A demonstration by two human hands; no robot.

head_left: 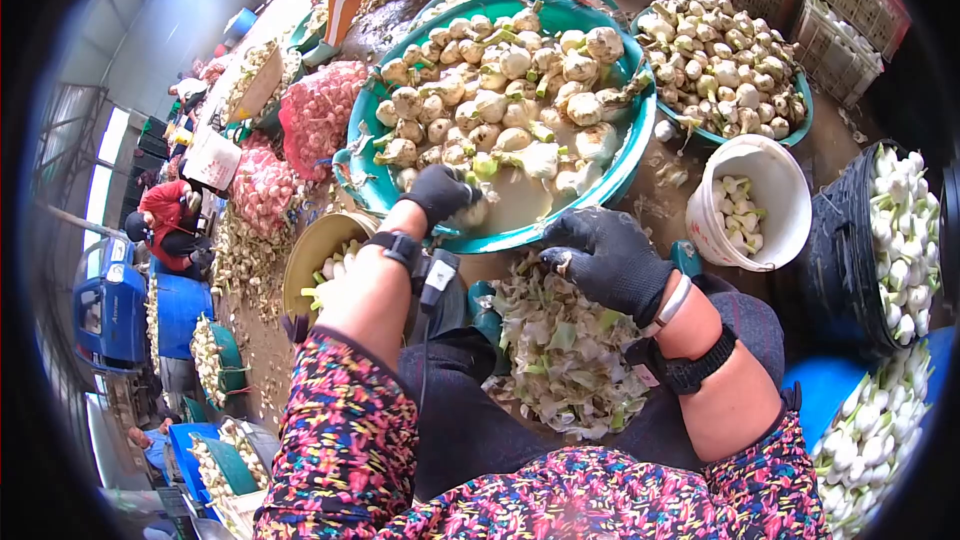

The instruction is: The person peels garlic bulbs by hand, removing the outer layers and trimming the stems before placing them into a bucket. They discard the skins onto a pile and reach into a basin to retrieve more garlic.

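Note:
My left hand, in a black glove, reaches into a big green basin piled with muddy garlic bulbs, its fingers closed around one bulb at the near rim. Closer to me, my right hand, also black-gloved, is curled shut on a small tool with a metal tip showing at the thumb side. Under that hand a heap of peeled garlic skins lies on my lap.
A white bucket with a few peeled bulbs stands at right, beside a dark basket of white bulbs. A second green basin sits behind. A yellow bowl is at left. Other people work at the far left.

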